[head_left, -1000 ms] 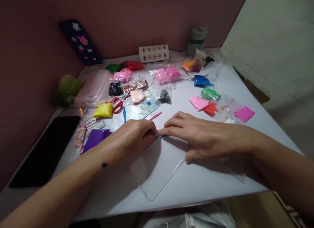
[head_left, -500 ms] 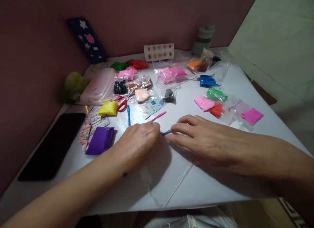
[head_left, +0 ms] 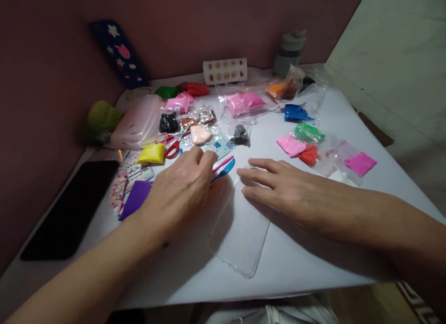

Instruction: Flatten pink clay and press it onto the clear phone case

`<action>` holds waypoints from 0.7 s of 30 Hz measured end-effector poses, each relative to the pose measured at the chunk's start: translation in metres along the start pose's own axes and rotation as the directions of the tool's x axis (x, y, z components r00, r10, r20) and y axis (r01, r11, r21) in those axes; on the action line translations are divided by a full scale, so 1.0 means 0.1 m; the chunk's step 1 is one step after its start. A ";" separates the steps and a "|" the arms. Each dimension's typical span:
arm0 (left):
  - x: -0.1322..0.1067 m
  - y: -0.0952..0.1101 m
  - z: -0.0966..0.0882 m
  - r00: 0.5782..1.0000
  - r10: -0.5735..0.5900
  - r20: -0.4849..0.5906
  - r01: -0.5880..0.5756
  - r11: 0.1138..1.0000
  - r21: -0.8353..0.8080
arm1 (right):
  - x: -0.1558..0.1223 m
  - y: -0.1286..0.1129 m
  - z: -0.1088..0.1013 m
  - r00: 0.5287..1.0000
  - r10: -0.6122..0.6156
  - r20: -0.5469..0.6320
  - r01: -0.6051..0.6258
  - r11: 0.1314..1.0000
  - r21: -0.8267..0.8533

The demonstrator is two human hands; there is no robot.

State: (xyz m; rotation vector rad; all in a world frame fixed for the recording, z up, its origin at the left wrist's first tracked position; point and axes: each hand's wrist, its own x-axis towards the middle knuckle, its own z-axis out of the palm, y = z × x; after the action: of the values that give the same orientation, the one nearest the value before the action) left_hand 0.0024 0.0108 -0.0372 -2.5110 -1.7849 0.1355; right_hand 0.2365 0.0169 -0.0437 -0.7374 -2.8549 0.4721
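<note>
My left hand (head_left: pixel 184 182) is closed with its fingertips turned down and hidden. A blue clay modelling tool (head_left: pixel 225 170) with a flat blade sticks out from its fingers. Right beside that lies a pink modelling tool (head_left: pixel 223 163), partly behind the hand. My right hand (head_left: pixel 289 187) is open, fingers a little spread, at the far end of a clear phone case (head_left: pixel 240 236). The case lies flat on the white table, slightly askew. Most of another blue tool (head_left: pixel 180 152) is covered by my left hand.
A black phone (head_left: pixel 69 210) and a purple clay packet (head_left: pixel 135 199) lie left. Behind are red scissors (head_left: pixel 171 150), a yellow packet (head_left: pixel 151 153), several more clay packets and a pink container (head_left: pixel 137 122). A bottle (head_left: pixel 287 55) and a decorated blue case (head_left: pixel 118 55) stand at the back.
My left hand has moved away to the left and back, with the blue tool. The clear case has shifted and turned, and more of it shows. My right hand's fingers have spread slightly.
</note>
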 end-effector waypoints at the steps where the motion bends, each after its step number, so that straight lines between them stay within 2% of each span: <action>1: 0.02 0.02 0.03 1.000 0.024 0.007 -0.024 1.000 -0.012 | 0.00 -0.03 0.02 1.000 0.017 -0.002 -0.017 0.999 -0.028; 3: 0.07 0.07 0.07 0.996 0.032 0.085 -0.031 0.999 -0.014 | 0.02 -0.08 0.05 0.999 0.033 0.024 -0.031 0.997 -0.077; 7: 0.10 0.08 0.06 0.973 -0.036 0.230 0.030 0.999 0.030 | 0.06 -0.11 0.12 0.996 0.031 0.082 -0.022 0.993 -0.112; 11: 0.07 -0.02 0.02 0.962 -0.098 0.254 0.079 0.993 0.084 | 0.08 -0.06 0.13 0.991 0.042 0.123 -0.029 0.994 -0.105; 14: 0.01 -0.07 0.00 0.971 -0.132 0.197 0.118 0.990 0.079 | 0.06 -0.04 0.11 0.993 0.093 0.077 -0.084 0.990 -0.117; 16: -0.02 -0.07 0.00 0.981 -0.103 0.165 0.113 0.992 -0.056 | 0.05 -0.03 0.09 0.985 0.171 -0.022 -0.173 0.976 -0.133; 18: -0.05 -0.05 0.03 0.983 -0.050 0.178 0.095 0.963 -0.252 | 0.04 -0.03 0.08 0.951 0.288 -0.113 -0.303 0.943 -0.141; 21: -0.06 0.02 0.09 0.977 -0.010 0.212 0.106 0.889 -0.446 | 0.05 -0.04 0.07 0.902 0.414 -0.119 -0.426 0.898 -0.110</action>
State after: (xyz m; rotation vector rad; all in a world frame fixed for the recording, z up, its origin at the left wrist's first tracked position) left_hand 0.0015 0.0048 -0.0465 -2.8363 -2.1936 -0.0389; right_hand 0.2288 0.0142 -0.0484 -1.3783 -2.6524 0.2862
